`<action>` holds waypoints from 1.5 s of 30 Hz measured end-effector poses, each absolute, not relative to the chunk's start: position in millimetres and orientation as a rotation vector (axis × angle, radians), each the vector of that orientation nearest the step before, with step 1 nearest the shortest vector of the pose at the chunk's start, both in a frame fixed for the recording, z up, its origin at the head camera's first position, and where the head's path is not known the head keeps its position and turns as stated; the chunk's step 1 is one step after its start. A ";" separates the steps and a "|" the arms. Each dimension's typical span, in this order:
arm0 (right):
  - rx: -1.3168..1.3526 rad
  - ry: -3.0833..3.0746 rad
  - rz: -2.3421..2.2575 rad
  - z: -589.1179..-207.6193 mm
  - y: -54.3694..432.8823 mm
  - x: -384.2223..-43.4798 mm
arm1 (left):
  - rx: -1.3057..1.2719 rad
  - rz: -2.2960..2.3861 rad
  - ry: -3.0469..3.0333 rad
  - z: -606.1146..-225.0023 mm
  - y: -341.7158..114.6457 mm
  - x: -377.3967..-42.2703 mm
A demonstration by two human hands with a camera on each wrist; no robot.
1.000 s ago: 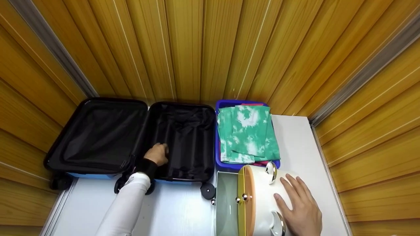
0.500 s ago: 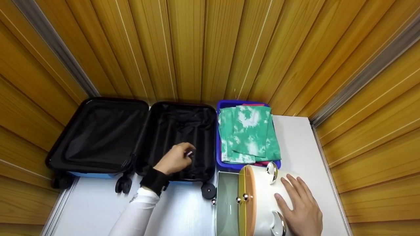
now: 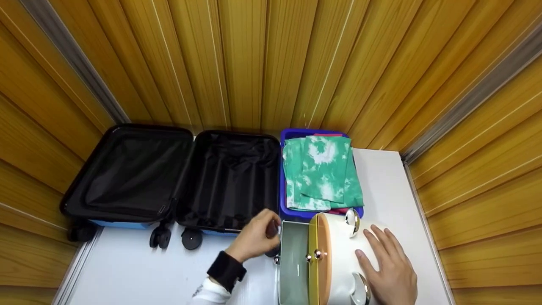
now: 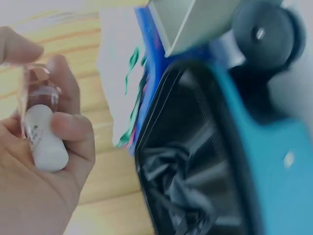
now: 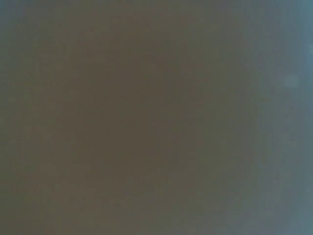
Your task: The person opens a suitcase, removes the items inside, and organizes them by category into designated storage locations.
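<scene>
In the head view my left hand [image 3: 256,235] is at the near right corner of the suitcase, close to the left edge of a pulled-out grey-green drawer [image 3: 295,262]. It grips a small bottle [image 4: 46,142] with a white cylindrical end and a clear, reddish part, seen in the left wrist view between curled fingers and thumb. My right hand [image 3: 389,267] lies with fingers spread on the white drawer box [image 3: 342,258], which has shiny ear-like loops. Yellow [image 3: 313,271] and orange [image 3: 324,275] drawer fronts show behind the grey-green one. The right wrist view is a dark blur.
A blue suitcase with black lining lies open, its left half [image 3: 135,173] beside its right half [image 3: 237,178]; wheels [image 3: 160,237] stick out at the front. A blue basket [image 3: 283,169] holds green-and-white folded cloth [image 3: 324,169]. Wood-panel walls [image 3: 241,63] enclose the white surface [image 3: 139,271].
My left hand has risen out of the suitcase's right half and moved right, toward the open drawer, carrying the small bottle. My right hand has stayed on the drawer box.
</scene>
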State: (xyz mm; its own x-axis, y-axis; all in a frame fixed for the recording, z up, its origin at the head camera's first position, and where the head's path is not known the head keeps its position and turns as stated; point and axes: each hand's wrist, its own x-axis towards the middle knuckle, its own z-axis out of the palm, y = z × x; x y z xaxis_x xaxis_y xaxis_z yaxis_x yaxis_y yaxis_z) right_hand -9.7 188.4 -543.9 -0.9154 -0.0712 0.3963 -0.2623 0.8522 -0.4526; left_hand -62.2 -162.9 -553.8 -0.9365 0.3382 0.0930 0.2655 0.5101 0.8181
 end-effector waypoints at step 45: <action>0.260 -2.675 0.721 -542.3 188.2 -9.6 | 0.900 0.262 3.345 -658.6 -81.3 -11.2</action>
